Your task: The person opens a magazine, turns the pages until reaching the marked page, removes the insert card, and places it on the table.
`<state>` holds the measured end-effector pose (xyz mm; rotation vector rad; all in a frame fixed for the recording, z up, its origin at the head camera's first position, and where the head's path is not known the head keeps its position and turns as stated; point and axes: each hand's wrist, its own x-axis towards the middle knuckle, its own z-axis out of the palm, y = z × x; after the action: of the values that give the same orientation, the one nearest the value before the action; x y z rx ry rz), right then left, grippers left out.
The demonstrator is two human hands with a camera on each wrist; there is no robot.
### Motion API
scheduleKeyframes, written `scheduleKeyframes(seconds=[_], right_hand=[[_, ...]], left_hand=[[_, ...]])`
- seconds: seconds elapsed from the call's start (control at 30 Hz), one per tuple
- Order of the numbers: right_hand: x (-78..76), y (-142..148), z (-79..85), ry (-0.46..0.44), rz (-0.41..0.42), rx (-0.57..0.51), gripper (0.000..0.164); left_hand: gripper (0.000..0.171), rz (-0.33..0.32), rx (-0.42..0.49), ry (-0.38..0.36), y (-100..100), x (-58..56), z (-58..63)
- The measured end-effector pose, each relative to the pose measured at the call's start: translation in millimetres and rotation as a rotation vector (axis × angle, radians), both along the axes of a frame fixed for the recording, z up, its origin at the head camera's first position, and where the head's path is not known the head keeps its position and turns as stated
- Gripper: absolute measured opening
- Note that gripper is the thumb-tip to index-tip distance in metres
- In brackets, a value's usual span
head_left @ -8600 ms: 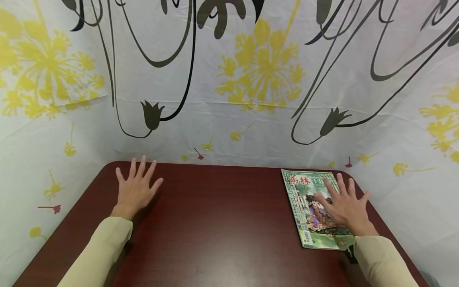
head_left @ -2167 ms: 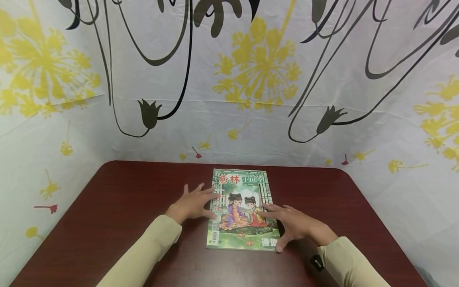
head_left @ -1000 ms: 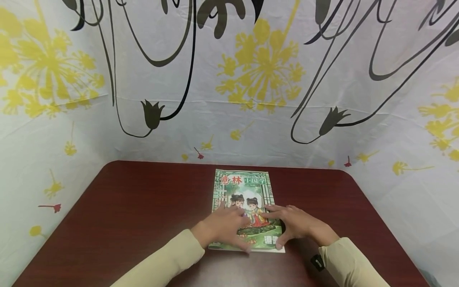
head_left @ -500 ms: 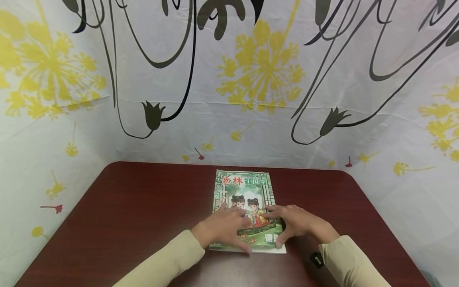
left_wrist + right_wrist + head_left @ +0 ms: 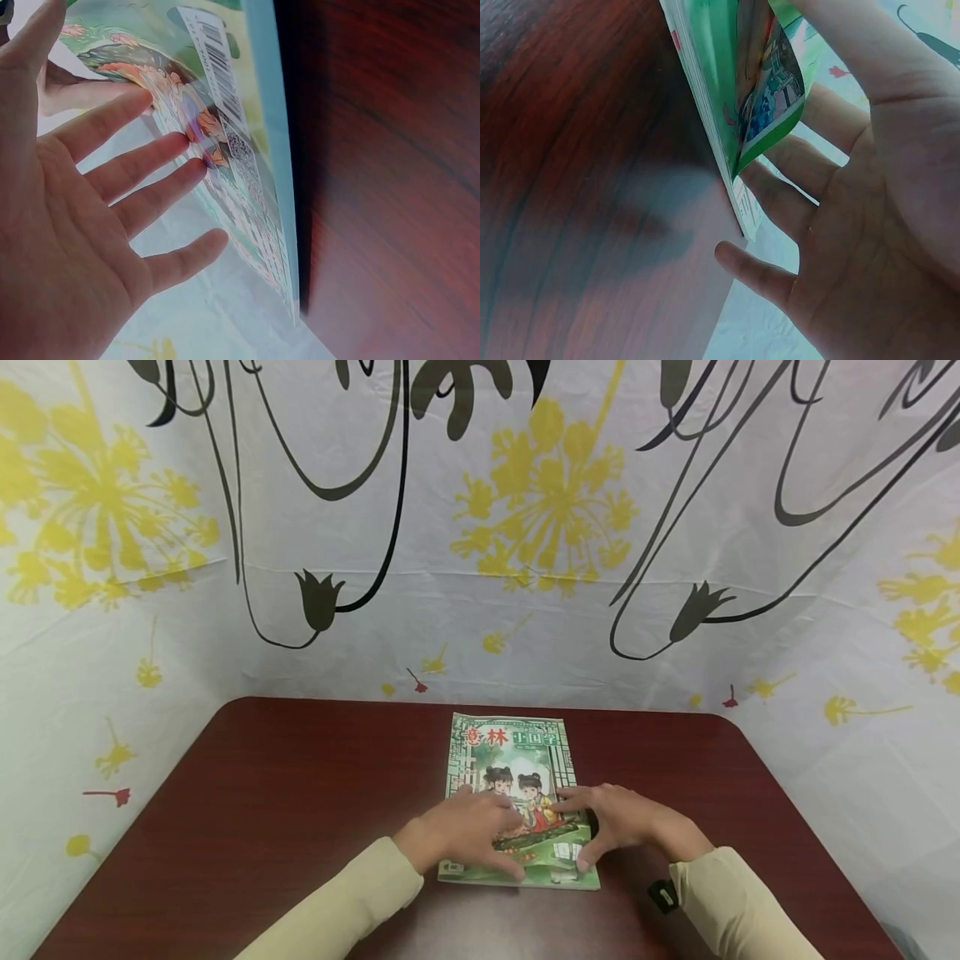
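A green illustrated magazine (image 5: 525,752) lies face up at mid-table, its top toward the back edge. Across the lower left of its cover, my left hand (image 5: 468,831) rests with fingers spread and nearly straight. My right hand (image 5: 626,818) is at the magazine's right edge, fingers on top and thumb near the lower right corner, pinching the cover. In the right wrist view the cover (image 5: 761,82) bows up from the pages and shows a printed inside. The left wrist view shows the barcode side of the magazine (image 5: 217,67) beside the left fingers. The right fingertips are partly hidden behind the cover.
The dark red-brown wooden table (image 5: 322,777) has rounded back corners. A pale patterned cloth (image 5: 375,643) hangs close behind it and along both sides. A small black object (image 5: 663,896) sits at the right sleeve's cuff.
The magazine has gone from the table's right side to the middle. My left hand has come over onto the cover. Most recently, the cover's lower right part has bowed up at my right thumb.
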<state>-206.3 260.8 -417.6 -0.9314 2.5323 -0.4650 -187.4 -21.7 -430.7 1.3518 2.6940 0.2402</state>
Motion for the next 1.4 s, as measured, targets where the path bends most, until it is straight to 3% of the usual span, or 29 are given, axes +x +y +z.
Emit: scheduleKeyframes(seconds=[0.23, 0.47, 0.6, 0.87, 1.07, 1.27, 1.4], right_hand=[[4.7, 9, 6.9, -0.066, -0.054, -0.072, 0.100], [5.2, 26, 19.2, -0.009, -0.152, -0.152, 0.076], [5.2, 32, 23.2, 0.039, -0.228, -0.136, 0.071], [8.9, 34, 12.3, 0.168, -0.241, 0.016, 0.079], [13.4, 27, 2.0, 0.182, -0.203, 0.010, 0.086], [16.3, 21, -8.8, 0.156, -0.131, -0.032, 0.095], [18.0, 18, -11.3, 0.108, -0.097, -0.047, 0.098]], left_hand=[[0.066, -0.011, 0.032, 0.009, -1, -0.6, 1.5], [0.067, 0.010, 0.076, 0.047, -7, -0.6, 6.5], [0.070, 0.023, 0.137, 0.082, -13, -1.6, 9.4], [0.067, -0.011, 0.294, 0.294, -22, -1.7, 12.7], [0.073, -0.040, 0.345, 0.410, -26, 1.1, 14.8], [0.075, -0.102, 0.251, 0.684, -27, 5.7, 18.5], [0.070, -0.117, 0.168, 0.772, -28, 8.1, 20.9]])
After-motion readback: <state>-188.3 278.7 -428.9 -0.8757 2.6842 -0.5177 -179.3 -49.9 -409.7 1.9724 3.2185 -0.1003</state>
